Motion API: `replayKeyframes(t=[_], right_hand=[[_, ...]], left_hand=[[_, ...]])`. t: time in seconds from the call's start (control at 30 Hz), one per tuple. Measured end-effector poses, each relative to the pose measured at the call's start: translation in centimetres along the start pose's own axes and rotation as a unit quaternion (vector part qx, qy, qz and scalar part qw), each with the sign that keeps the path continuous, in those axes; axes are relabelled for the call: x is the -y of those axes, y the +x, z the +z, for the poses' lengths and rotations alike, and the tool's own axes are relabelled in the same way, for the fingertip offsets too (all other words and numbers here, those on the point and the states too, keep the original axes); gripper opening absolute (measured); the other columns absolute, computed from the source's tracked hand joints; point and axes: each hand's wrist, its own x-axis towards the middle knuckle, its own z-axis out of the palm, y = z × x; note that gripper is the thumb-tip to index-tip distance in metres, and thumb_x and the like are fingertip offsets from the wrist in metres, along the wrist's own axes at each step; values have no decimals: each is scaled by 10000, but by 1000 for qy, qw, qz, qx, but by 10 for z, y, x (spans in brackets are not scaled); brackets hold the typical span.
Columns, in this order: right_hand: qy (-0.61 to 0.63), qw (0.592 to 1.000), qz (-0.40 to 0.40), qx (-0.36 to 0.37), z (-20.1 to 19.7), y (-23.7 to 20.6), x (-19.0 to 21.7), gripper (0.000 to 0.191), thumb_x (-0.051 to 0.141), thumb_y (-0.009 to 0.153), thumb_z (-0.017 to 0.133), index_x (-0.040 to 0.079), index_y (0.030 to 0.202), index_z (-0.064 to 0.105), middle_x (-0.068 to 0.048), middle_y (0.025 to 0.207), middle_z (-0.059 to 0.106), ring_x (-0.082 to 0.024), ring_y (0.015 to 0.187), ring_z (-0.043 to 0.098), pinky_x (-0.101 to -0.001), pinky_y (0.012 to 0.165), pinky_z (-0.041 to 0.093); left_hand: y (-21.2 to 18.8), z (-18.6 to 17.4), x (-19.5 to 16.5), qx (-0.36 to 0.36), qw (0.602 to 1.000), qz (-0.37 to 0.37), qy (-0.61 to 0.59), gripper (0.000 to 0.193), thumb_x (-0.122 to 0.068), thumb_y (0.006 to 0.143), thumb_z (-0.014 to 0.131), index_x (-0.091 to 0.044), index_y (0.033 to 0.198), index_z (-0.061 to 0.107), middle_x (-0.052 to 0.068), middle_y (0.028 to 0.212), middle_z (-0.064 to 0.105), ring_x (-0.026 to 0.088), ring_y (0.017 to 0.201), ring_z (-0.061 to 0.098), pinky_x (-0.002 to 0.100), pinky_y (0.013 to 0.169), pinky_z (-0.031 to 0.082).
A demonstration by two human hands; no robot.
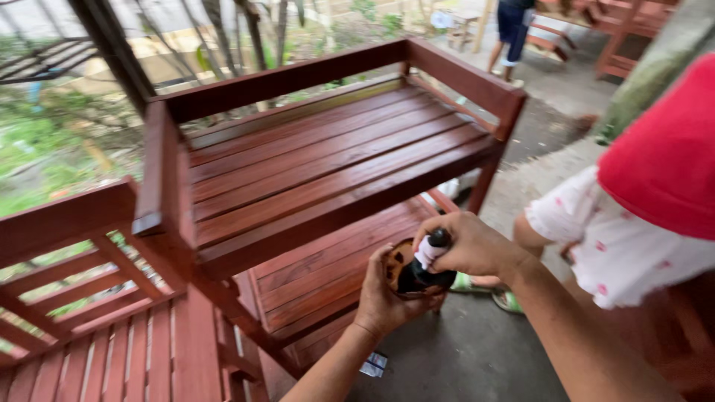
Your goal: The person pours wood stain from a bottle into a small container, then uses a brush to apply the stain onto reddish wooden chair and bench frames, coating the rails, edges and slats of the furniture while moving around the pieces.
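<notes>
With your left hand (383, 298) cupped around the small dark can (408, 277) just off the front edge of the lower shelf (328, 264), keep it level while your right hand's (465, 244) closed grip dips the brush (430, 249) straight down, so nothing drips.

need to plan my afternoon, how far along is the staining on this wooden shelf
The shelf's top tier and lower tier already look evenly dark red and glossy. In hand: the left hand holds a small stain-smeared can while the right hand dips a brush into it. No bare wood shows; hidden undersides can't be judged.
</notes>
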Motion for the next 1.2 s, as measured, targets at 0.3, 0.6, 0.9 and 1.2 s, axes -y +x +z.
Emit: replayKeyframes(t=[0.3, 0.6, 0.9, 1.2], right_hand=[[82, 957, 263, -92, -27, -30, 19, 426, -16, 622, 798, 82, 1032, 733, -13, 879, 756, -125, 842, 704, -300, 780, 581], [-95, 905, 324, -260, -49, -116, 27, 420, 117, 628, 892, 82, 1006, 712, -47, 926, 747, -147, 857, 704, -310, 808, 548], [-110, 820, 361, -429, -98, -243, 33, 408, 185, 693, 902, 33, 984, 660, -51, 893, 732, -142, 831, 700, -319, 754, 570], [-83, 687, 383, -612, -162, -390, 56, 297, 165, 787, 839, 61, 1029, 700, -28, 953, 748, -120, 845, 704, -316, 756, 580]], left_hand=[[18, 17, 9, 37, 869, 184, 458, 1111, -214, 533, 1007, -62, 1404, 335, 131, 1283, 628, 239, 1197, 641, 375, 1038, 526], [31, 70, 48, 149, 856, 177, 462, 1152, -309, 525, 1002, -10, 1410, 328, 148, 1252, 643, 249, 1171, 660, 372, 1004, 544], [40, 184, 109, 326, 856, 146, 373, 1196, -293, 551, 976, 5, 1501, 314, 153, 1369, 587, 255, 1264, 619, 383, 1035, 546], [20, 340, 200, 446, 821, 126, 333, 1128, -312, 557, 986, -13, 1475, 404, 151, 1387, 586, 257, 1302, 601, 376, 1097, 507]])
